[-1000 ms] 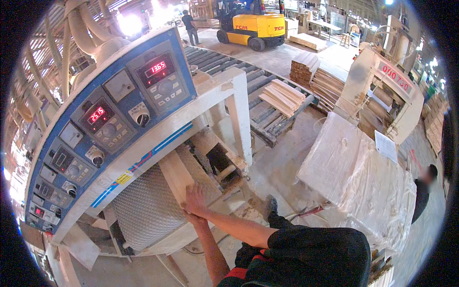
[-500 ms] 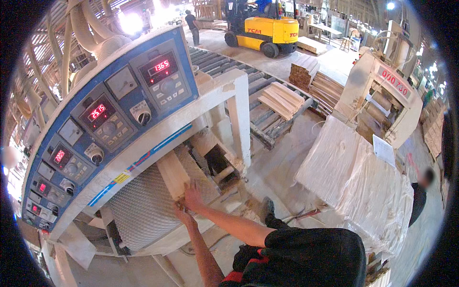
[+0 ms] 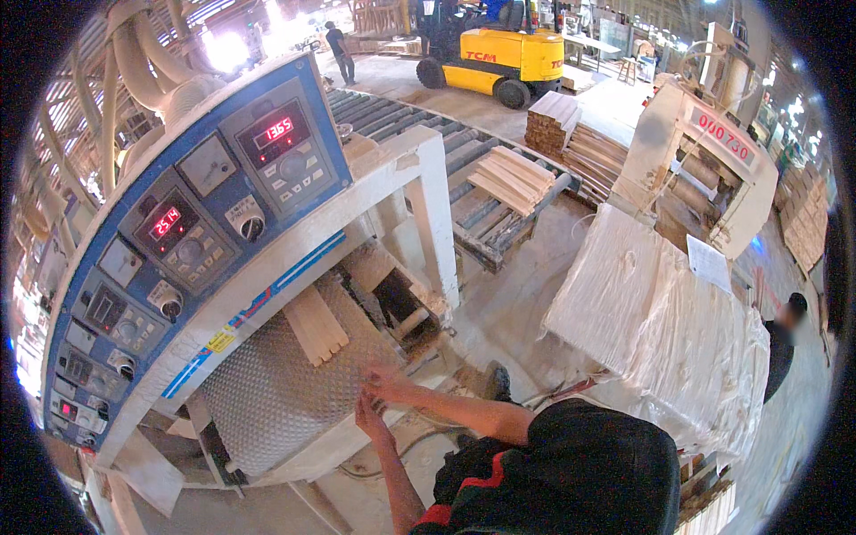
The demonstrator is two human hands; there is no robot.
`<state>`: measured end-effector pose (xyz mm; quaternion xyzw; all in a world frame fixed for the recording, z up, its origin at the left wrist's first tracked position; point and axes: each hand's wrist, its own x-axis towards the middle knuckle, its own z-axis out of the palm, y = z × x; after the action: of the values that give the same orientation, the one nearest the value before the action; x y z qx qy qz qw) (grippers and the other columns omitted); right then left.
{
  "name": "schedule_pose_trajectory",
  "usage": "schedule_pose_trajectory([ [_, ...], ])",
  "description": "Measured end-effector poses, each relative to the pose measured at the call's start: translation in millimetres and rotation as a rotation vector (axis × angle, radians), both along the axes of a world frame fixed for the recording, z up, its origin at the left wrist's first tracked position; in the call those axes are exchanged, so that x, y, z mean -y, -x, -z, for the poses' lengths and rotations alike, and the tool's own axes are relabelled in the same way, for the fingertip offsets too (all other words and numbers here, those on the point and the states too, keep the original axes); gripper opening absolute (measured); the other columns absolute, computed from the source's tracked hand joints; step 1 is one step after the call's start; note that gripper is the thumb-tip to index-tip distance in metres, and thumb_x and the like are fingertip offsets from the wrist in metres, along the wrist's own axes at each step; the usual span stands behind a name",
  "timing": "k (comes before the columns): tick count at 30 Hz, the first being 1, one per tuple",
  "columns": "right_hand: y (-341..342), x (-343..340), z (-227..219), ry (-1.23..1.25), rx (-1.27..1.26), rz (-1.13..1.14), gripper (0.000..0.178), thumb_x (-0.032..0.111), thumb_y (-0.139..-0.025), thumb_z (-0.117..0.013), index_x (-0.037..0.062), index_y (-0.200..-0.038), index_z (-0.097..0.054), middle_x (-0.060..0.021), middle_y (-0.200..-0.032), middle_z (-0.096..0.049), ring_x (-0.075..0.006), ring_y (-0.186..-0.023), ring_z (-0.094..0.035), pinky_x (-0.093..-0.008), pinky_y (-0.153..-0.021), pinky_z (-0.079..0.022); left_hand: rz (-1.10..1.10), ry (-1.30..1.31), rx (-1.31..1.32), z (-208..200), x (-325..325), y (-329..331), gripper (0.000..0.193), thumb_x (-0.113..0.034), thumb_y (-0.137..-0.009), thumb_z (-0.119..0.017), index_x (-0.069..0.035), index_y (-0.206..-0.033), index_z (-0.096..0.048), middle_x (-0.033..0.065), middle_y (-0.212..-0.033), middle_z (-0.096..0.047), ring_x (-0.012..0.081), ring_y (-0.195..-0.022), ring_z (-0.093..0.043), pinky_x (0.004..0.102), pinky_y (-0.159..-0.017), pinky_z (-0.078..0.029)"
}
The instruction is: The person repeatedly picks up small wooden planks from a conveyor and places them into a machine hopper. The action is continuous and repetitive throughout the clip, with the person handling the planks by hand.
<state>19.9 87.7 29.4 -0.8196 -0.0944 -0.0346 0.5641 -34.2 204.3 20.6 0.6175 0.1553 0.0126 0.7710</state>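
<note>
A small bundle of narrow wooden strips (image 3: 315, 325) lies side by side on the textured conveyor belt (image 3: 267, 392), its far end under the machine's hood. Just short of the bundle's near end, and apart from it, are both my hands. My right hand (image 3: 390, 385) is over the belt's near edge, fingers stretched out and blurred by motion. Close below it my left hand (image 3: 372, 417) has its fingers extended, with nothing visible in them.
A blue control panel (image 3: 192, 241) with red displays arches over the belt at left. Beyond the white frame (image 3: 434, 223), more strips (image 3: 511, 181) lie on a roller conveyor (image 3: 459, 143). At right stands a plastic-covered block (image 3: 642, 312). A yellow forklift (image 3: 504, 62) and people are farther off.
The strips have moved farther under the hood, and my hands have come off them, drawing back toward me and to the right. Some panel displays look dark now.
</note>
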Motion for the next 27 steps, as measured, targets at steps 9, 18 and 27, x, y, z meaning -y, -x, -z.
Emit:
schedule_pose_trajectory([
  [9, 105.8, 233.4, 109.0, 0.568, -0.1, 0.021, 0.033, 0.037, -0.075, -0.068, 0.0054, -0.071, -0.058, -0.0141, -0.065, -0.058, -0.0322, -0.064, -0.059, -0.0418, -0.059, -0.046, 0.151, 0.001, -0.23, 42.8, 24.4, 66.2, 0.027, -0.025, -0.091, -0.054, -0.001, -0.104, -0.058, 0.01, -0.082, -0.065, 0.0178, -0.064, -0.062, 0.0296, -0.059, -0.05],
  [18, 53.9, 317.5, 57.6, 0.331, -0.197, 0.466, 0.032, 0.035, -0.074, -0.069, 0.0043, -0.071, -0.061, -0.013, -0.071, -0.063, -0.0266, -0.065, -0.062, -0.0379, -0.061, -0.048, 0.859, -0.318, -0.063, 64.5, 118.1, -7.0, 0.026, -0.022, -0.09, -0.054, 0.002, -0.091, -0.062, 0.0092, -0.08, -0.065, 0.0159, -0.068, -0.062, 0.0295, -0.063, -0.05],
  [27, -56.6, 451.2, 40.2, 0.095, -0.118, 0.583, 0.022, 0.025, -0.076, -0.069, 0.0045, -0.081, -0.062, -0.0089, -0.072, -0.063, -0.0197, -0.064, -0.06, -0.0324, -0.063, -0.049, 1.219, -0.238, -0.192, 15.9, 278.3, -73.2, 0.035, -0.016, -0.09, -0.051, -0.004, -0.123, -0.05, 0.0111, -0.106, -0.063, 0.0172, -0.09, -0.061, 0.0319, -0.078, -0.049],
])
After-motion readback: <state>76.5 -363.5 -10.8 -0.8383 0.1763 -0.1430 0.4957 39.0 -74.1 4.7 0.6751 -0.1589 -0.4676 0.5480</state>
